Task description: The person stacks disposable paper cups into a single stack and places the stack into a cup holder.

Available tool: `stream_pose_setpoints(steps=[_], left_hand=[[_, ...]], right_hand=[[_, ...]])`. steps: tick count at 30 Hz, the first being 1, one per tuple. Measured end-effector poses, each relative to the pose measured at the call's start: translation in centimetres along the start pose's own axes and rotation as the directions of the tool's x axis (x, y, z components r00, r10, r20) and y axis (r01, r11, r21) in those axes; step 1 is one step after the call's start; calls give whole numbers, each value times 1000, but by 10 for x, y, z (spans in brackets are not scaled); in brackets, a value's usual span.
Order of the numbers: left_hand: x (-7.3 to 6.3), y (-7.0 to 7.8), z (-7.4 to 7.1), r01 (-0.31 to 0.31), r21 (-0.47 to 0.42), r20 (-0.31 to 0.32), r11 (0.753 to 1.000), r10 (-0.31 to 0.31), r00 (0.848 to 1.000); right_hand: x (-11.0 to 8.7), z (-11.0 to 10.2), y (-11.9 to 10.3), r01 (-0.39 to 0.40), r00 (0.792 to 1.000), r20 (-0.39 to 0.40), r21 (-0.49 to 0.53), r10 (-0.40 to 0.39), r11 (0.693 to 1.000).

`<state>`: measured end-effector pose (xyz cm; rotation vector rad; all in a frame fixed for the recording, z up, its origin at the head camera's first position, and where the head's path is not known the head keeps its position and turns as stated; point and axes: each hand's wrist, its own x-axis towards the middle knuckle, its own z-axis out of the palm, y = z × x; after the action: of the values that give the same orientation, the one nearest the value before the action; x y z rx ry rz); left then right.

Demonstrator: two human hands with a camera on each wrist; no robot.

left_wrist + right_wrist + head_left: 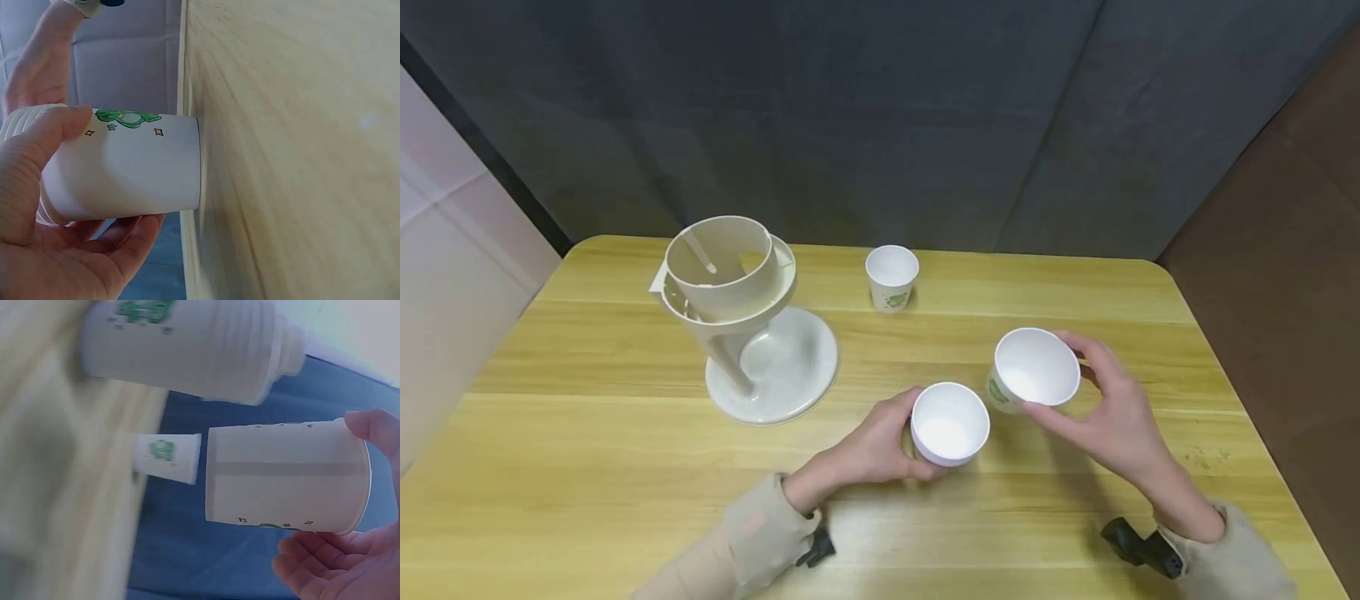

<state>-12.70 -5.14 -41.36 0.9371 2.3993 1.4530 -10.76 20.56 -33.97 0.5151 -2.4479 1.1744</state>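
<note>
My left hand [883, 442] grips a stack of white paper cups [950, 425] by the side, thumb and fingers around it. Several nested rims show in the left wrist view, along with a green print on the lowest cup [125, 169]. To the right of the stack, my right hand [1116, 417] holds a single white paper cup [1036, 367] near its rim, between thumb and fingers. In the right wrist view this held cup [287, 478] is raised off the table, its base apart from the wood.
Another paper cup [891, 279] stands upright at the back of the wooden table [587, 500]. At the left is a cream plastic stand with a ring-shaped holder [730, 275] above a round white base [805, 358]. A dark curtain [850, 125] hangs behind the table.
</note>
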Motion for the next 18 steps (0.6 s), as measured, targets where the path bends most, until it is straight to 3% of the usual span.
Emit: stream_pose_setpoints(steps=[7, 14, 18], left_hand=[[0, 0, 0, -2, -8, -2, 1000, 2, 1000], [0, -1, 0, 12, -6, 1, 1000, -12, 1000], [0, -2, 1, -7, 3, -3, 1000, 7, 1000]], right_hand=[[9, -12, -26, 89, 995, -45, 77, -86, 993], [9, -2, -40, 144, 987, 49, 188, -156, 972], [6, 8, -42, 134, 984, 91, 206, -155, 969]])
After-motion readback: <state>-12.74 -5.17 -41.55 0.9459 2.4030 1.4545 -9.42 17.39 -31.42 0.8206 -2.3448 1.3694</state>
